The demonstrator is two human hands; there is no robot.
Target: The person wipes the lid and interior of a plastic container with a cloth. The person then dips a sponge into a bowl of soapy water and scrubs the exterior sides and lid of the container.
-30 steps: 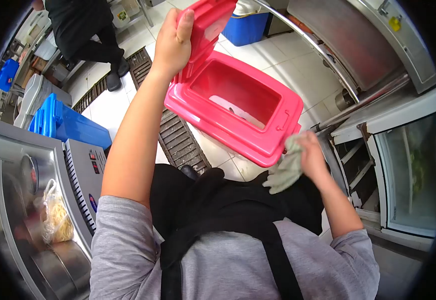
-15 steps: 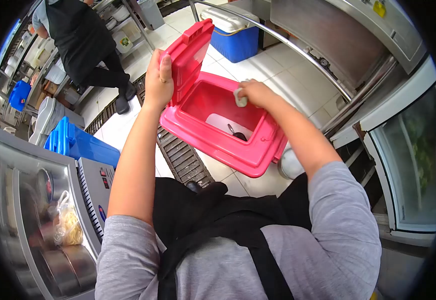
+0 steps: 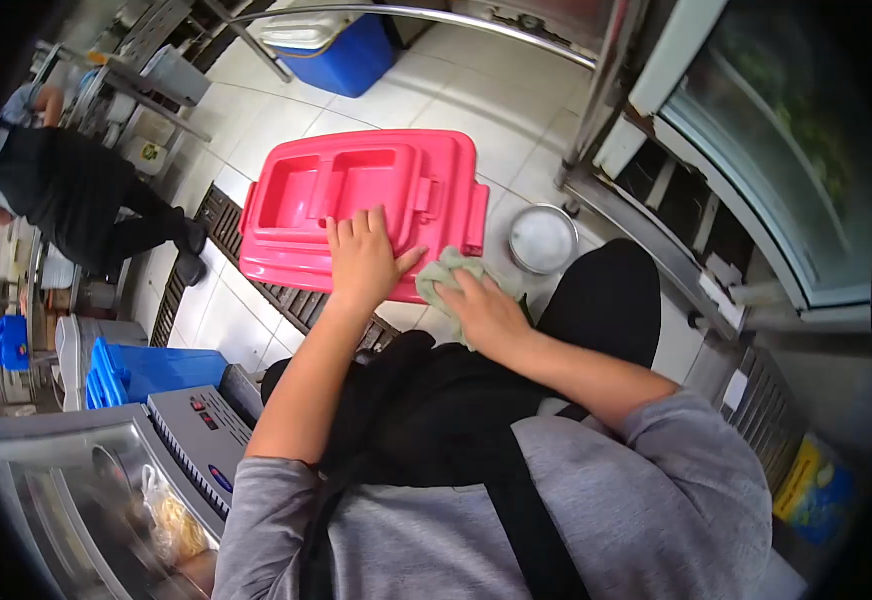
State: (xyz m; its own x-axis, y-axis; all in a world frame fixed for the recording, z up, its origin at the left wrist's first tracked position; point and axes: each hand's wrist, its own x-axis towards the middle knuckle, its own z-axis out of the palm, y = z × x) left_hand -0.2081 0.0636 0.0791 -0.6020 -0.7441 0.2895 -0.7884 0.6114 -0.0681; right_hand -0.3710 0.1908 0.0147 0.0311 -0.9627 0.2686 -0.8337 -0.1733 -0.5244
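Note:
The red cooler (image 3: 446, 165) stands on the tiled floor in front of me, its lid (image 3: 368, 190) down over the opening. My left hand (image 3: 364, 262) lies with spread fingers on the near edge of the lid. A pale green cloth (image 3: 440, 278) is bunched under my right hand (image 3: 481, 312), which presses it against the near right part of the cooler's top. The inside of the cooler is hidden by the lid.
A round metal pot (image 3: 543, 239) stands right of the cooler. Beyond is a blue cooler with a white lid (image 3: 341, 55). A person in a black apron (image 3: 56, 185) stands at the left near shelves. A blue bin (image 3: 156, 372) is lower left, a glass-door fridge (image 3: 756, 150) at right.
The red lid has swung from raised to closed. My left hand went from holding it up to lying flat on it. My right hand moved the cloth from the opening's rim to the near side.

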